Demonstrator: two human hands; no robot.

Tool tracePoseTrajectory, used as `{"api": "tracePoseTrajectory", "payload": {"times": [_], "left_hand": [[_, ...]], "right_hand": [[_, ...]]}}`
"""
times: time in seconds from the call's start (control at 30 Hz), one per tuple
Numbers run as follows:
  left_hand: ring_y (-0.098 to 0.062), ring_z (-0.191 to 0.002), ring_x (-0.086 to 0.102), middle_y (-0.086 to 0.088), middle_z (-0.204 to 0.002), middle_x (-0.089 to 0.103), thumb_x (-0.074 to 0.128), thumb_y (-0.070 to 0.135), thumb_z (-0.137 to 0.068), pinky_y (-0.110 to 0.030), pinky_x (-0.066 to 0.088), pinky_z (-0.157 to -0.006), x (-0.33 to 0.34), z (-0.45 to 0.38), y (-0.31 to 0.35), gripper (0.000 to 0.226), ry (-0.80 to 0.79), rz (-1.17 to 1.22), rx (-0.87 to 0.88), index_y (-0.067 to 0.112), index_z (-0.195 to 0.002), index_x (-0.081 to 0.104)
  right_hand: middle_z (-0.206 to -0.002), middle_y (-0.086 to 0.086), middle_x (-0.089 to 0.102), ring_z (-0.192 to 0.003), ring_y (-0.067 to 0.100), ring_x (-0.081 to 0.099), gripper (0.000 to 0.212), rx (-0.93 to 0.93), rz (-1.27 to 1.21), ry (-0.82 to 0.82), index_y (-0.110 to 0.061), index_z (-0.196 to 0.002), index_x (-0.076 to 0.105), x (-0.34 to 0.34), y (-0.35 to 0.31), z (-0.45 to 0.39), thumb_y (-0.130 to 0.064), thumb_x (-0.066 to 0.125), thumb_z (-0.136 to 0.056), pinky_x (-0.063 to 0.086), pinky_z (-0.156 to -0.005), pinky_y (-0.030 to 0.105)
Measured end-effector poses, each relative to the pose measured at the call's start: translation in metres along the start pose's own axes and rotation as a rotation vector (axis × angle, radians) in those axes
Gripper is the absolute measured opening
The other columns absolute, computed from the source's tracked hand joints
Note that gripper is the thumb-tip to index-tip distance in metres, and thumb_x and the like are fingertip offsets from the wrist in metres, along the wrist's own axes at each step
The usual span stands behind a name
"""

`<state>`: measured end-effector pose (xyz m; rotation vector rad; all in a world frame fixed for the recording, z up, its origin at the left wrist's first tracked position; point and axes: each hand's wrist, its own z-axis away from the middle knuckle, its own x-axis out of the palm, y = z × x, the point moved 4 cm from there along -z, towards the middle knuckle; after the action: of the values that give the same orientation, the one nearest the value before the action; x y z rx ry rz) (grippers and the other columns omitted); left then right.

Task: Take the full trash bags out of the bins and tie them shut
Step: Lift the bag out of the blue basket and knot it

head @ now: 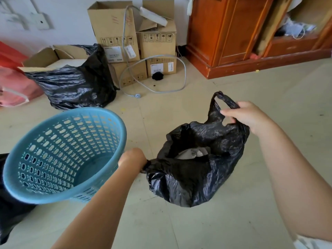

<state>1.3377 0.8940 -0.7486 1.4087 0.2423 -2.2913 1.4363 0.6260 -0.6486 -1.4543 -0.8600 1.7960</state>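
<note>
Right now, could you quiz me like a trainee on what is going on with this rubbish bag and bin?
1. True or false: the black bag held by both hands is already tied shut.
2. What does the right hand grip? A) the blue bin's rim B) a handle loop of the bag C) the grey cable
3. Fill in: the blue bin holds ____ bag inside.

Key
1. False: its mouth gapes open, with pale rubbish showing inside.
2. B; the left hand grips the bag's opposite edge.
3. No: the bin is tilted and its perforated inside is bare.
</note>
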Motion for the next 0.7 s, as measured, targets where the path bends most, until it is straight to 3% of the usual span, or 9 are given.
{"api": "tracePoseTrajectory", "payload": {"times": [0.07, 0.13, 0.2, 0.27, 0.33, 0.43, 0.53, 0.63, 0.7], "left_hand": [[-0.025, -0.076, 0.055, -0.016, -0.093, 0.061, 0.039, 0.015, -0.094, -0.031, 0.043, -0.066, -0.021, 0.001, 0.011, 0.024, 0.117, 0.266, 0.073, 0.004, -0.086, 0.06], [-0.015, -0.055, 0.039, -0.007, -0.065, 0.047, 0.042, 0.016, -0.092, -0.028, 0.029, -0.051, -0.045, 0.01, 0.025, 0.033, 0.243, 0.754, 0.145, 0.013, -0.059, 0.047], [-0.013, -0.058, 0.042, -0.002, -0.063, 0.046, 0.044, 0.015, -0.091, -0.025, 0.031, -0.056, -0.066, 0.02, 0.032, 0.035, 0.285, 1.37, 0.223, 0.017, -0.056, 0.047], [-0.011, -0.076, 0.054, -0.003, -0.079, 0.058, 0.038, 0.019, -0.096, -0.026, 0.039, -0.07, -0.085, 0.032, 0.044, 0.035, 0.154, 1.851, 0.407, 0.02, -0.064, 0.053], [-0.01, -0.088, 0.062, -0.002, -0.091, 0.064, 0.028, 0.028, -0.1, -0.029, 0.043, -0.079, -0.102, 0.045, 0.054, 0.035, 0.058, 2.068, 0.587, 0.028, -0.078, 0.055], [-0.008, -0.06, 0.065, 0.003, -0.072, 0.062, 0.02, 0.034, -0.1, -0.029, 0.049, -0.067, -0.117, 0.058, 0.062, 0.033, 0.185, 2.09, 0.64, 0.044, -0.091, 0.051], [-0.005, -0.029, 0.033, 0.011, -0.04, 0.041, 0.021, 0.028, -0.1, -0.014, 0.03, -0.038, -0.117, 0.055, 0.046, 0.031, 0.385, 1.933, 0.517, 0.037, -0.088, 0.048], [-0.007, -0.044, 0.045, 0.003, -0.054, 0.043, 0.027, 0.019, -0.098, -0.022, 0.033, -0.044, -0.103, 0.043, 0.011, 0.023, 0.643, 1.352, 0.325, 0.018, -0.096, 0.05], [-0.03, -0.068, 0.051, -0.006, -0.065, 0.043, 0.029, 0.021, -0.099, -0.033, 0.03, -0.053, -0.078, 0.038, -0.004, 0.017, 0.645, 0.972, 0.236, 0.009, -0.094, 0.041]], "right_hand": [[-0.054, -0.003, 0.054, -0.058, 0.018, 0.051, 0.035, 0.019, 0.31, 0.064, -0.017, -0.055, 0.056, -0.01, 0.004, 0.002, -0.03, 0.055, -0.087, 0.035, -0.053, 0.026], [-0.06, -0.001, 0.052, -0.065, 0.021, 0.049, 0.037, -0.08, 0.329, 0.083, -0.021, -0.055, 0.056, -0.014, 0.004, 0.005, -0.031, 0.049, -0.09, 0.034, -0.057, 0.028], [-0.08, 0.003, 0.057, -0.083, 0.022, 0.053, 0.037, -0.173, 0.011, 0.102, -0.024, -0.057, 0.055, -0.017, -0.002, 0.009, -0.028, 0.045, -0.093, 0.042, -0.077, 0.031], [-0.09, 0.0, 0.064, -0.099, 0.02, 0.056, 0.037, -0.201, -0.452, 0.149, -0.019, -0.061, 0.055, -0.023, -0.01, 0.013, -0.023, 0.042, -0.095, 0.04, -0.1, 0.035], [-0.068, -0.009, 0.07, -0.088, 0.012, 0.065, 0.038, -0.222, -0.799, 0.186, -0.015, -0.064, 0.05, -0.026, -0.018, 0.015, -0.023, 0.034, -0.097, 0.047, -0.09, 0.025], [-0.041, -0.003, 0.059, -0.049, 0.016, 0.063, 0.042, -0.161, -1.229, 0.225, -0.015, -0.067, 0.041, -0.026, -0.021, 0.018, -0.036, 0.025, -0.098, 0.056, -0.057, 0.026], [-0.029, -0.004, 0.039, -0.022, 0.009, 0.028, 0.044, 0.011, -1.144, 0.357, -0.017, -0.066, 0.034, -0.036, -0.003, 0.014, -0.045, 0.021, -0.097, 0.029, -0.034, 0.01], [-0.037, 0.0, 0.029, -0.019, 0.004, 0.017, 0.039, 0.093, -0.848, 0.501, -0.021, -0.067, 0.036, -0.049, 0.028, 0.014, -0.042, 0.023, -0.097, 0.014, -0.033, 0.004], [-0.05, 0.002, 0.023, -0.019, 0.002, 0.017, 0.036, 0.112, -0.723, 0.541, -0.022, -0.067, 0.034, -0.045, 0.046, 0.019, -0.036, 0.023, -0.098, 0.014, -0.032, 0.005]]}}
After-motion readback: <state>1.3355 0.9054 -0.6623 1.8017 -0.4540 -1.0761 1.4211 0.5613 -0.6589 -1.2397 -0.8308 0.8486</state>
